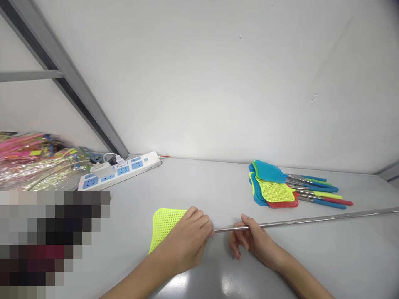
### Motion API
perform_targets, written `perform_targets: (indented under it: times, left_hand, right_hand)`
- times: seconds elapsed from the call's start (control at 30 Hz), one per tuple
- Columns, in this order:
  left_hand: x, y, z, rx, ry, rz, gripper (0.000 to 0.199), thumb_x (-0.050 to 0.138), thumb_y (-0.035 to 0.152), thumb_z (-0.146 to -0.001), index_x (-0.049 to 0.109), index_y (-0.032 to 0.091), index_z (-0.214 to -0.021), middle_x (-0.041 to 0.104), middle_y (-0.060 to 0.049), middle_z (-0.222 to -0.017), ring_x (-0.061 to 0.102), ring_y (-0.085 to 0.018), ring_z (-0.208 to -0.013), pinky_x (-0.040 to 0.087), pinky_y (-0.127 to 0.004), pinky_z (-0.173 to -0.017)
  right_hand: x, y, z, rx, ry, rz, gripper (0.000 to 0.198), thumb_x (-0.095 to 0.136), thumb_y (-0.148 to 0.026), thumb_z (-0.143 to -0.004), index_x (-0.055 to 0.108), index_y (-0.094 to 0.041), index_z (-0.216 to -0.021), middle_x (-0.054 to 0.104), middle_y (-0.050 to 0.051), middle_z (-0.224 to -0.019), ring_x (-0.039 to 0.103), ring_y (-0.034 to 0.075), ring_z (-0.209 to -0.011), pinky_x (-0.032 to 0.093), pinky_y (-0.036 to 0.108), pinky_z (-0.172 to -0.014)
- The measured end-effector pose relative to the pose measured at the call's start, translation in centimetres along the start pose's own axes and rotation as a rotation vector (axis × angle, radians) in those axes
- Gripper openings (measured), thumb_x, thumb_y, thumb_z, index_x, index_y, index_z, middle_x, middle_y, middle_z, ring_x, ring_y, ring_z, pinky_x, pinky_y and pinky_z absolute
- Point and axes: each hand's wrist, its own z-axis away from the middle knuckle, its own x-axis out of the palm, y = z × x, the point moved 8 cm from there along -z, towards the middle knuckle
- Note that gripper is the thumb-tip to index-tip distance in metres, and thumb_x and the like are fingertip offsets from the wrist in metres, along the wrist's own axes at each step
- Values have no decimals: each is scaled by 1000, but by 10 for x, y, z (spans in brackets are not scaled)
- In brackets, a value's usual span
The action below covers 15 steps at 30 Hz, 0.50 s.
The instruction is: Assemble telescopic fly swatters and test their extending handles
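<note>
A yellow-green fly swatter (165, 224) with a perforated head lies across the front of the table, its telescopic metal rod (299, 221) drawn out long to the right edge of the view. My left hand (193, 236) is closed round the neck, where head and rod meet, and covers part of the head. Farther right, my right hand (251, 238) has the rod between its thumb and curled fingers, in a loose grip. The far end of the rod runs out of view, so its handle does not show.
Behind my right hand lies a pile of fly swatters (276, 193) in blue, yellow-green and red, handles to the right. A white power strip (146, 160) with plugs sits at the back left, beside clear-wrapped colourful goods (40, 162). A wall (224, 91) closes the back.
</note>
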Motion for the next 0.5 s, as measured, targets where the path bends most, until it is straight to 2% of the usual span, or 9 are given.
perform_targets:
  times: [0.5]
  left_hand:
    - [-2,7,-3,-4,10,-46,17,33,10,-80,37,17,-65,44,-1,-68,36,-15,-65,31,-32,-64]
  right_hand:
    - [1,5,-1,2,12,64,53,13,-38,-85,38,-18,-43,53,5,-48,48,16,-47,35,32,-55]
